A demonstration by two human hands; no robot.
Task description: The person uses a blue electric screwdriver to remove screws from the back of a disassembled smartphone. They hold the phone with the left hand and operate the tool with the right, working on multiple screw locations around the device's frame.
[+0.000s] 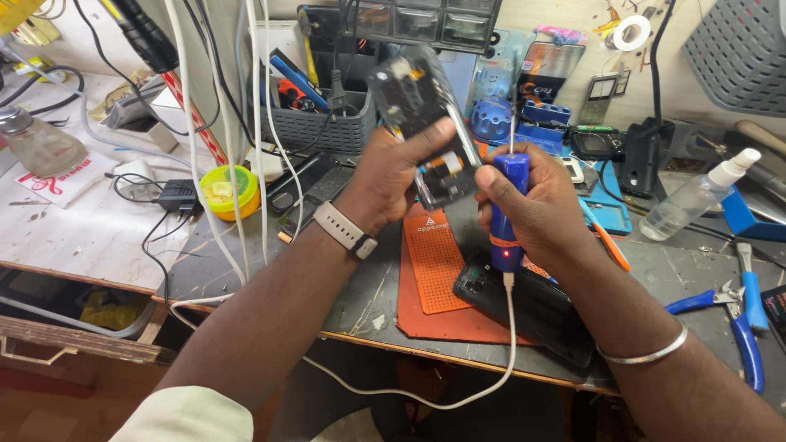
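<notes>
Opened phone (426,123) sits gripped in left hand (393,176) (raised above the mat), right hand (536,205) clutching blue tool (509,209).

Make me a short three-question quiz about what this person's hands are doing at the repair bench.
1. True or false: the left hand holds an opened phone.
2. What does the right hand grip? A) blue electric screwdriver B) spray bottle C) blue pliers
3. What colour is the mat under the hands?

Key: 1 true; 2 A; 3 orange.
</notes>
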